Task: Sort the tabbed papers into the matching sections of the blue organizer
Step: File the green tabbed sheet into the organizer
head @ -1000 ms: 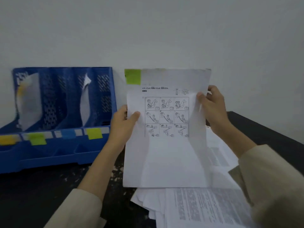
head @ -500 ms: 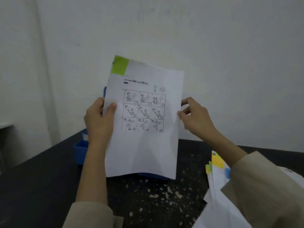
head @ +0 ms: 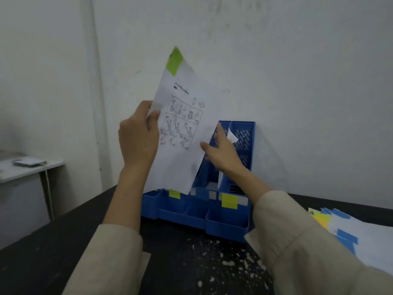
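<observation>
The blue organizer (head: 225, 211) against the wall is my landmark. I count three coloured labels showing along its front: a green one (head: 174, 194), a blue one (head: 202, 193) and a yellow one (head: 229, 200), with more perhaps hidden behind my sheet. One white sheet (head: 231, 136) already stands in the section at its right end, so by my reckoning little is filed. To the right of the organizer, on the table, one pile of tabbed papers (head: 348, 231) waits, too many to count, with blue and yellow tabs. Over the organizer's left half my left hand (head: 138, 141) pinches the one green-tabbed paper (head: 182, 128) by its edge. My right hand (head: 221, 152) is spread, fingers loose, touching that paper's right edge above the organizer's middle.
</observation>
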Motion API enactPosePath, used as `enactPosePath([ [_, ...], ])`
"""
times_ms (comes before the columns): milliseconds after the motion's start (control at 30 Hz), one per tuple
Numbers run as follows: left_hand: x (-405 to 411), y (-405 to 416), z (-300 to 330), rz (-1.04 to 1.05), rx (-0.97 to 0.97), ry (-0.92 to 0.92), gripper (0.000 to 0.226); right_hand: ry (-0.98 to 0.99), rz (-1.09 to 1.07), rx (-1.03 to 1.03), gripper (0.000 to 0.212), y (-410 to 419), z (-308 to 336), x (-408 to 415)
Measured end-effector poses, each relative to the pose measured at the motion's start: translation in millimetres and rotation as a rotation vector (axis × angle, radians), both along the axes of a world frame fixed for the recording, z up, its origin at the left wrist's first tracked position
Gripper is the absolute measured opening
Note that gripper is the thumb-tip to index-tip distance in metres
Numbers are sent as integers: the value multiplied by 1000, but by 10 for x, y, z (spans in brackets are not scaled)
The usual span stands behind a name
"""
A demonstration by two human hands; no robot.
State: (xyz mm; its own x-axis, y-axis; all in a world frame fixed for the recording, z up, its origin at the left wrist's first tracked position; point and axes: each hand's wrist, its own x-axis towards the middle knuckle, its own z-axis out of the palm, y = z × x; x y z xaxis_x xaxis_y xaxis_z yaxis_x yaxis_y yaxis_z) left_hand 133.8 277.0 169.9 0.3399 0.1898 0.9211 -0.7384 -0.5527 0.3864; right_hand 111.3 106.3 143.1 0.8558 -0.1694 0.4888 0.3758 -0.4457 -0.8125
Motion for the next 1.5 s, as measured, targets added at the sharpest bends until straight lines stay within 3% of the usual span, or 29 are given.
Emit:
enactPosePath([
  [67,32,-33,12,25,-29,-21,19,42,25,-109,79,9,29,36],
  [200,115,-116,4,53,-84,-49,22,140,68,-256,70,24,-52,130],
  [533,290,-371,71,79,-125,-121,27,253,175,-278,61,149,-440,348],
  [800,680,-663,-153,-8,-115,89,26,286,164,-343,58,55,-720,372],
  [1000,885,-783,-180,-97,-164,142,29,302,172,-365,61,16,-799,421],
  [1200,914,-915,-579,-224,147,123,39,291,118,-352,65,-9,-795,423],
  [1300,858,-934,-859,-204,364,127,41,314,79,-366,54,-2,-792,417],
  [1400,854,-845,-1002,-121,403,29,50,310,67,-365,56,3,-790,390],
  [1500,812,-763,-1025,-153,333,146,28,310,67,-352,69,8,-764,375],
])
